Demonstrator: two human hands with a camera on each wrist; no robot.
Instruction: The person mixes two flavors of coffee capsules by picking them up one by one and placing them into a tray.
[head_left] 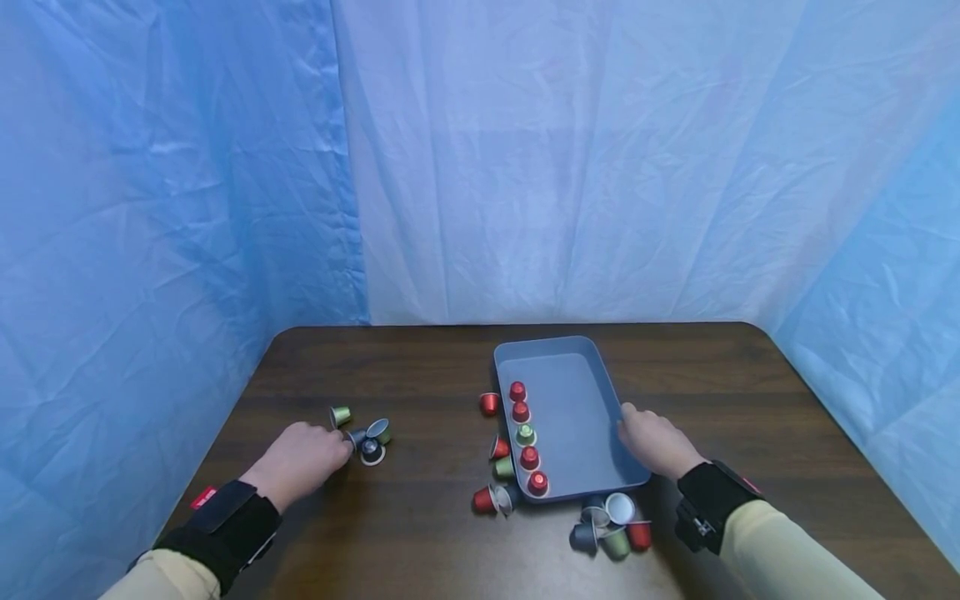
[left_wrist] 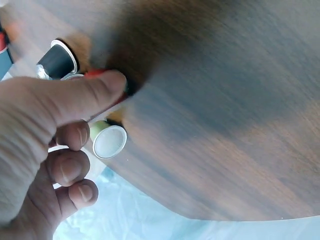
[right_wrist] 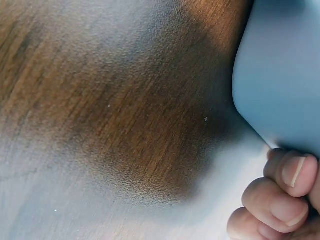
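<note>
Your L hand (head_left: pixel 309 460) is at the left of the table (head_left: pixel 420 542), thumb + fingers pinching a red capsule (left_wrist: pixel 95 73), mostly hidden by the thumb. Close by: a light green capsule (head_left: pixel 341 416) on its side at the far side, plus a dark green capsule (head_left: pixel 379 430) and a black capsule (head_left: pixel 372 451) to the right, the black one rim-down. Your R hand (head_left: pixel 658 442) grips the right rim of the blue-grey tray (head_left: pixel 577 408), fingers curled, twd its near end. Along the tray's left side, a capsule row (head_left: pixel 526 434), far to near: 2 red, 1 green, 2 red. More loose caps lie outside: left group (head_left: pixel 501 447) by the left rim, mixed cluster (head_left: pixel 617 544) by the near rim.
</note>
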